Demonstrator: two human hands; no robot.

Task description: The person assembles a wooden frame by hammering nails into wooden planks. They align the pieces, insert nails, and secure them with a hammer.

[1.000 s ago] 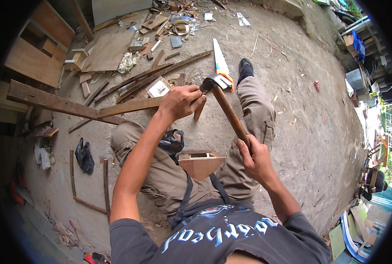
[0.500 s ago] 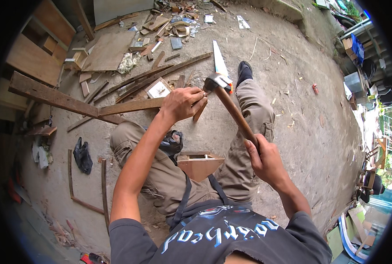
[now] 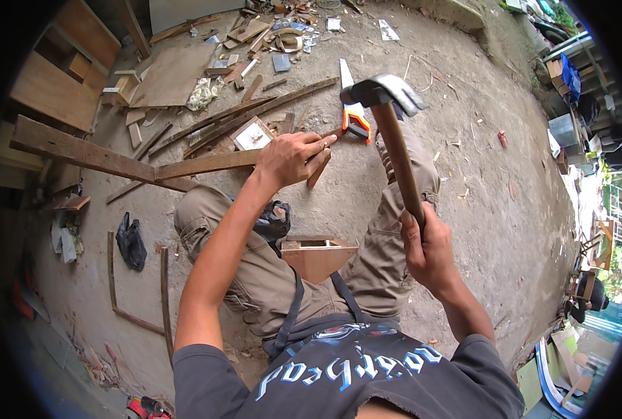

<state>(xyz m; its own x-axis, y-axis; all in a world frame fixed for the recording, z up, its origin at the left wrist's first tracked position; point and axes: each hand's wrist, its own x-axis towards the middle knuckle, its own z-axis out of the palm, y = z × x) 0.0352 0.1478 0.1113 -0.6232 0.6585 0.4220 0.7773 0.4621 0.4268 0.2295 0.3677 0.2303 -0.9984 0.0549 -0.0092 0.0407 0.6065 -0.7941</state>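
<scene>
**Hammer raised over a held strip of wood**

A bare dirt yard (image 3: 464, 174) is spreading out under the seated person, littered with offcuts, boards and scraps toward the top left. The person is sitting on the ground with both legs stretched forward.

The left hand (image 3: 291, 157) is pinching the end of a long wooden batten (image 3: 206, 164), fingers closed on it, together with a short wooden strip (image 3: 319, 170) that is angling down from the fingertips. The right hand (image 3: 431, 250) is wrapped tight around the lower end of the hammer (image 3: 394, 133), whose metal head is lifted well above the batten, near the saw.

Judged from this, the nailing or knocking step is in hand, caught at the top of a swing. The next move is calling for a straight drop onto the joint just beside the left fingers, so aim is mattering more than force; whether a nail is set there, I cannot tell.

Counted: 1 hammer, 1 handsaw with an orange handle (image 3: 353, 112) lying beyond the knee, 1 small wooden box (image 3: 318, 255) between the thighs, 2 hands at work.
</scene>
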